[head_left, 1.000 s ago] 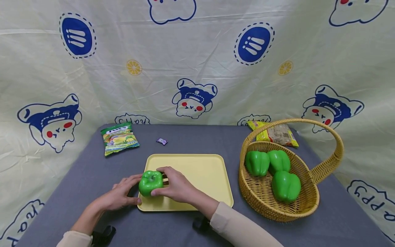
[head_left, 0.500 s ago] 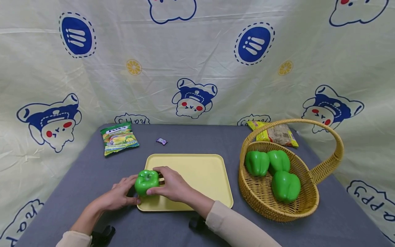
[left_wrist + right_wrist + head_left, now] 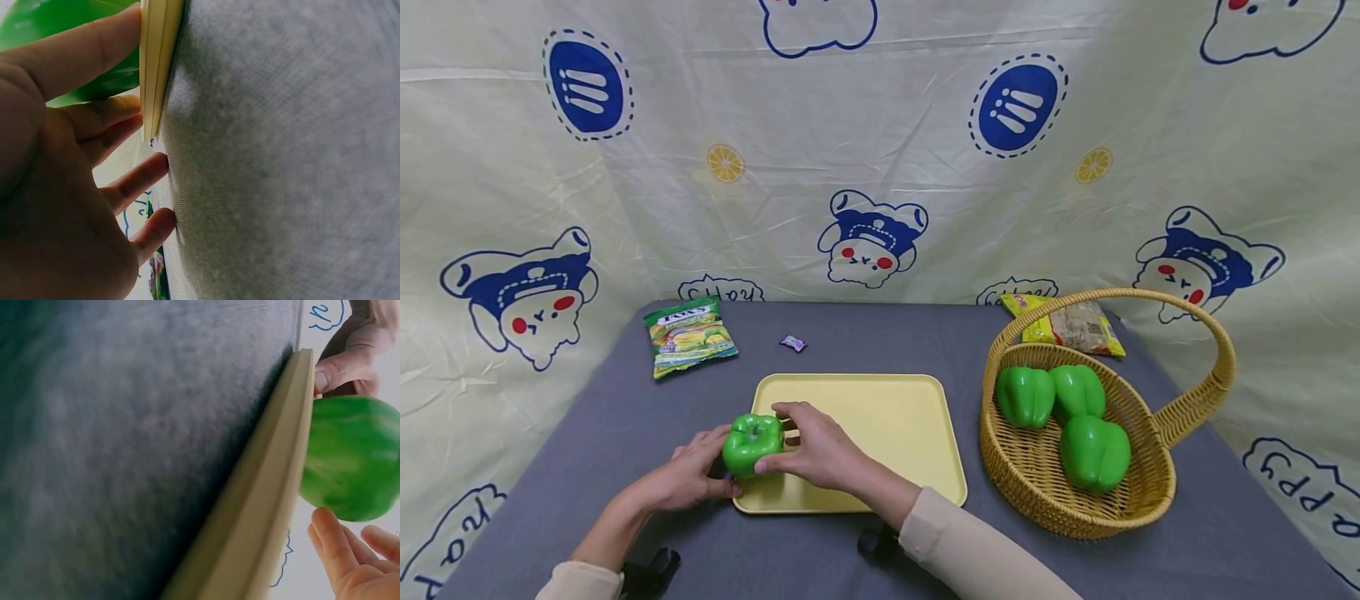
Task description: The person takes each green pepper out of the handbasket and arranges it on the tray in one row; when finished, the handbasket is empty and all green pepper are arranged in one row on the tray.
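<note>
A glossy green bell pepper stands upright on the left end of the pale yellow tray. At its right side is my right hand, thumb overlapping the pepper's near side in the head view. The right wrist view shows its fingers fairly straight, fingertips right at the pepper's edge. My left hand is at the tray's left rim, close by the pepper. In the left wrist view, the thumb meets the tray rim, while two straight fingers reach the cloth.
Several more green peppers lie in a wicker basket with a tall handle, right of the tray. Behind are a green snack bag, a small purple wrapped piece and a yellow bag. A printed curtain hangs behind the grey table.
The pepper has shifted slightly left toward the tray's left rim, and my right hand has moved left along with it. My left hand has stayed almost still.
</note>
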Demonstrator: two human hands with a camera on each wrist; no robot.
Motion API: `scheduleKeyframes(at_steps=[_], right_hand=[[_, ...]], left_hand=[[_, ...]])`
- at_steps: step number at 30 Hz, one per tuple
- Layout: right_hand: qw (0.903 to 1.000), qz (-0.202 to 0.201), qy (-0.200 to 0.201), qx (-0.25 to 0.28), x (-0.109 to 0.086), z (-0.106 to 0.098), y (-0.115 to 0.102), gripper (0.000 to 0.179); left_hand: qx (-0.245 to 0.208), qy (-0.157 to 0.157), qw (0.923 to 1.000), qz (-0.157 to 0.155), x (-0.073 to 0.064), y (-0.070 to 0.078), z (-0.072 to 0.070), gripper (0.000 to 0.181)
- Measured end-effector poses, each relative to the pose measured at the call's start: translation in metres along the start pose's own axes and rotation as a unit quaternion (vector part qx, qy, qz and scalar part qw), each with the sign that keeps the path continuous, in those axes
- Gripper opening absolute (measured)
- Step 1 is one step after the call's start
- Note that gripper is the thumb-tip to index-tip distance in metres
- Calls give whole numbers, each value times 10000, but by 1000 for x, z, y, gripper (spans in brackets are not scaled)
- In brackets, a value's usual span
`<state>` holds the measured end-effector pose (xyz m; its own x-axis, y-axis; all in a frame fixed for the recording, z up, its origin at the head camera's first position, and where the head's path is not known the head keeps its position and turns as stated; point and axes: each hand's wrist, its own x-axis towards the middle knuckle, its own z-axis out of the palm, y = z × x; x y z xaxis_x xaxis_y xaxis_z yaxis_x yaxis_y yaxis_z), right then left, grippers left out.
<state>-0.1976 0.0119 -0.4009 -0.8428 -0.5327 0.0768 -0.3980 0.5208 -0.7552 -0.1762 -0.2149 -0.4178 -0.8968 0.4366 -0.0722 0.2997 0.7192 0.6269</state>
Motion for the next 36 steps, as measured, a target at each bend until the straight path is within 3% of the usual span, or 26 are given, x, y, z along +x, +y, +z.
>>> scheduleKeyframes(at_steps=[7, 15, 24, 36], right_hand=[[9994, -43, 56, 352, -10, -12, 0, 80], [9979, -299, 315, 490, -35, -42, -1, 77], [9955, -626, 712, -34, -66, -79, 0, 76], [9835, -588, 1468, -883, -106, -115, 12, 72]], left_hand=[[-2, 49, 10000, -41, 0, -1, 1, 82], [1, 113, 9998, 135, -1, -1, 1, 82], [-21, 21, 10000, 2, 0, 0, 1, 83], [-11, 16, 10000, 4, -1, 0, 1, 84]])
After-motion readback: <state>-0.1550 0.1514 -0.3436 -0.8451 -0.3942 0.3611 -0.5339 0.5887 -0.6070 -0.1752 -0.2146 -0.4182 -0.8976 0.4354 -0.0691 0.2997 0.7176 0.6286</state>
